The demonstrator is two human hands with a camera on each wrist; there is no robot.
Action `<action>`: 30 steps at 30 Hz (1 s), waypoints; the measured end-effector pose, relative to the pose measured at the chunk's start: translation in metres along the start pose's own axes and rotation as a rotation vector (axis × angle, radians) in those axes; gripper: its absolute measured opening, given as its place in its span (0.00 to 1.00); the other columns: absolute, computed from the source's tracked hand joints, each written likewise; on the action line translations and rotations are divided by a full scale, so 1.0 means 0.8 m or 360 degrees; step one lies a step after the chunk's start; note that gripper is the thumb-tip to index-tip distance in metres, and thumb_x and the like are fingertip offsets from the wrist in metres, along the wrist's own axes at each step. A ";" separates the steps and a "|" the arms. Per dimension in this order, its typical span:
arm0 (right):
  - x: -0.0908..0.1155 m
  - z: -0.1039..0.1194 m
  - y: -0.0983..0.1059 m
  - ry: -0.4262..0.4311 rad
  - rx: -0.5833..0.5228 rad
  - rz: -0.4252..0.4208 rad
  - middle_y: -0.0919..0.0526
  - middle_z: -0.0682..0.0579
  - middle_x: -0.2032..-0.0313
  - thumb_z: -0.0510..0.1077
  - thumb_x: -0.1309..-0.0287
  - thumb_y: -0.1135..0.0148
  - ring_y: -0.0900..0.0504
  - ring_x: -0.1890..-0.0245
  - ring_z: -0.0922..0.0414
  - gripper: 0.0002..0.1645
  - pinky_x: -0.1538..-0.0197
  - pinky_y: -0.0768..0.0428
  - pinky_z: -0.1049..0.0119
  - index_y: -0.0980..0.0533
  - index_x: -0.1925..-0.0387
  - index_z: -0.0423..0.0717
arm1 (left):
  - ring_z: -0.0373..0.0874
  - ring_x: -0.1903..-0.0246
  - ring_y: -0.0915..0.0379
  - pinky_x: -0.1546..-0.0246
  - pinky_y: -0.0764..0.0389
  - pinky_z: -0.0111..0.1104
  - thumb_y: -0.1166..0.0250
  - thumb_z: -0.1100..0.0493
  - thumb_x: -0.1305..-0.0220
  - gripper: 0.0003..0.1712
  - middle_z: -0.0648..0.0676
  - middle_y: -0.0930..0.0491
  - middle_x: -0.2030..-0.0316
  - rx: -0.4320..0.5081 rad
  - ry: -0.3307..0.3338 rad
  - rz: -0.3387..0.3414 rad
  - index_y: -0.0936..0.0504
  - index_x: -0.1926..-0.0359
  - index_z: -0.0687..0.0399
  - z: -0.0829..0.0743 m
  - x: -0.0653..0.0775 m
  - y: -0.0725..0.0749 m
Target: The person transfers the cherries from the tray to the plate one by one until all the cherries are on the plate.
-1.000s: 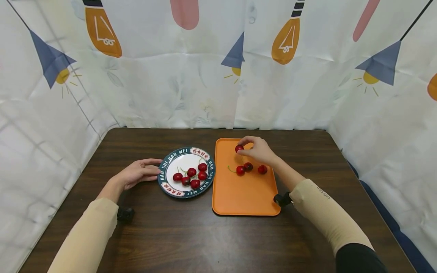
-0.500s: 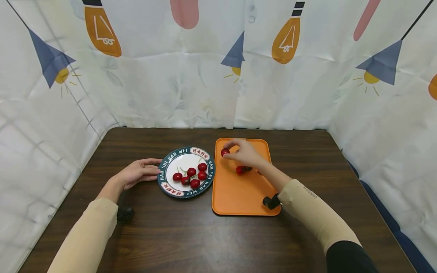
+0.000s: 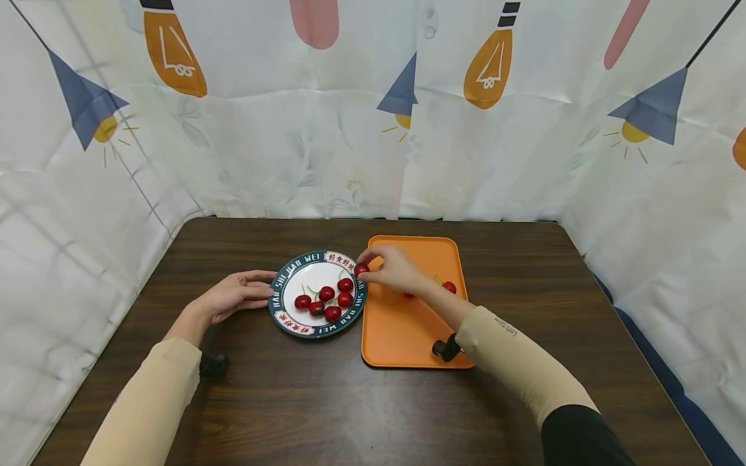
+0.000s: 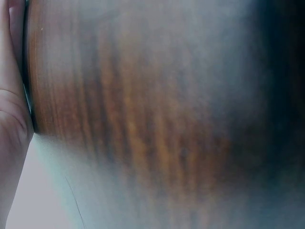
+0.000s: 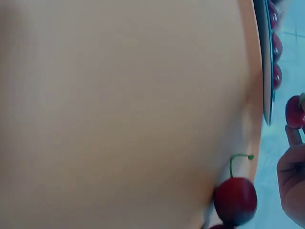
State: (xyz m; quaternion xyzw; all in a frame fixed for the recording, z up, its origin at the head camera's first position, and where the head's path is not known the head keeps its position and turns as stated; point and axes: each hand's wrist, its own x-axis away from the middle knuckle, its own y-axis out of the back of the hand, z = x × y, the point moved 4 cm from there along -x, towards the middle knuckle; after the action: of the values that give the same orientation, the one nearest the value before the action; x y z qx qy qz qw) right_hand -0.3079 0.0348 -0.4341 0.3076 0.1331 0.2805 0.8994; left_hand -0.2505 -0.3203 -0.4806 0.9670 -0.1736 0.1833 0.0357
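Observation:
My right hand (image 3: 393,266) pinches a dark red cherry (image 3: 361,270) between thumb and fingertips, over the right rim of a round plate (image 3: 280,309) with a blue-green patterned border. In the right wrist view the same pinched cherry (image 5: 295,112) shows at the right edge. Several cherries (image 3: 327,294), some with green stems, lie on the plate's white middle. My left hand (image 3: 230,298) rests on the table with fairly straight fingers touching the plate's left rim. On the orange tray (image 3: 402,336), a cherry (image 3: 449,287) shows beyond my right forearm; others there are mostly hidden by the hand.
The tray stands directly right of the plate on a dark wooden table (image 3: 280,401). A patterned white curtain (image 3: 326,162) encloses the back and sides. Below the right hand, the right wrist view shows a stemmed cherry (image 5: 235,201) on the tray.
My right hand has carried the pinched cherry leftward from above the tray's far part to the plate's right rim. The left hand and plate have stayed in place.

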 end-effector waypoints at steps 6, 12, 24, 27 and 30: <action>-0.008 0.007 -0.014 0.0031 -0.0004 -0.0003 0.16 0.56 0.55 0.44 0.39 0.25 0.21 0.53 0.48 0.17 0.57 0.19 0.67 0.17 0.50 0.48 | 0.43 0.48 0.18 0.44 0.18 0.40 0.38 0.65 0.25 0.38 0.58 0.16 0.46 0.0002 -0.0011 0.0004 0.45 0.22 0.68 0.000 -0.001 0.000; -0.016 0.016 -0.028 0.0041 -0.0008 0.0024 0.15 0.56 0.55 0.46 0.38 0.25 0.22 0.57 0.51 0.17 0.60 0.20 0.68 0.17 0.49 0.47 | 0.43 0.48 0.18 0.44 0.18 0.40 0.38 0.65 0.25 0.37 0.58 0.16 0.46 0.0009 -0.0007 -0.0002 0.44 0.23 0.67 0.000 -0.001 -0.001; -0.033 0.024 -0.052 0.0057 0.0044 0.0008 0.15 0.55 0.54 0.46 0.38 0.26 0.22 0.55 0.56 0.17 0.54 0.19 0.70 0.18 0.49 0.48 | 0.43 0.48 0.18 0.44 0.18 0.40 0.37 0.64 0.26 0.39 0.58 0.16 0.46 0.0009 0.0007 -0.0010 0.45 0.22 0.67 0.000 0.000 -0.002; -0.036 0.026 -0.054 0.0056 0.0038 -0.0002 0.15 0.55 0.52 0.46 0.37 0.26 0.22 0.53 0.57 0.18 0.50 0.20 0.70 0.18 0.48 0.48 | 0.42 0.48 0.18 0.44 0.18 0.40 0.38 0.65 0.25 0.38 0.58 0.16 0.46 0.0013 0.0002 -0.0007 0.45 0.22 0.67 0.000 0.000 -0.002; -0.038 0.028 -0.056 0.0056 0.0044 -0.0008 0.15 0.55 0.52 0.47 0.37 0.26 0.22 0.52 0.58 0.18 0.47 0.20 0.69 0.18 0.48 0.48 | 0.43 0.48 0.18 0.44 0.18 0.40 0.38 0.65 0.26 0.38 0.58 0.16 0.46 0.0015 0.0005 -0.0014 0.44 0.22 0.67 0.000 0.001 -0.002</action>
State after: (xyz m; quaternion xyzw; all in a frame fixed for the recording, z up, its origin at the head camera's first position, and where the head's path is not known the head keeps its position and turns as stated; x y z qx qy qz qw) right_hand -0.3044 -0.0229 -0.4427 0.3147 0.1536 0.2819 0.8933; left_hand -0.2496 -0.3189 -0.4802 0.9676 -0.1683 0.1856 0.0323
